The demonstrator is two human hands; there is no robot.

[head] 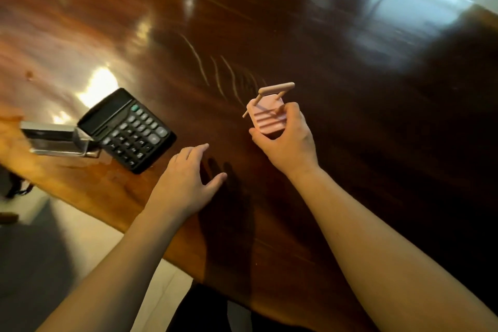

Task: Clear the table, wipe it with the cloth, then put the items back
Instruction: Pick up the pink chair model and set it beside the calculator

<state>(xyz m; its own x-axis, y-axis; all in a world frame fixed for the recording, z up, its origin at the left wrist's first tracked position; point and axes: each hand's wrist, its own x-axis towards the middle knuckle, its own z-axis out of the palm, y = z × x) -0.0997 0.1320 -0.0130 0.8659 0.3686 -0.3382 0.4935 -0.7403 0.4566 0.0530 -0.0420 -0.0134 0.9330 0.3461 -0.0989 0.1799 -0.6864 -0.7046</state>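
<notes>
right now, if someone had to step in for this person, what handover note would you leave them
Right hand: gripping the small pink stand with wooden pegs, held above the table.
Left hand: open, empty, low over the near edge.
Calculator and a clear box sit at the table's near left.
No cloth in view; the wood looks glossy with faint streaks, so wiping may be done, but I cannot confirm it.
Left: set the stand down, check for any remaining items.

Glossy dark brown wooden table (310, 43) with pale streaks, matt black plastic calculator (126, 129), ribbed pink plastic stand (265, 116) with smooth wooden dowels, clear shiny rectangular block (58, 140)
</notes>
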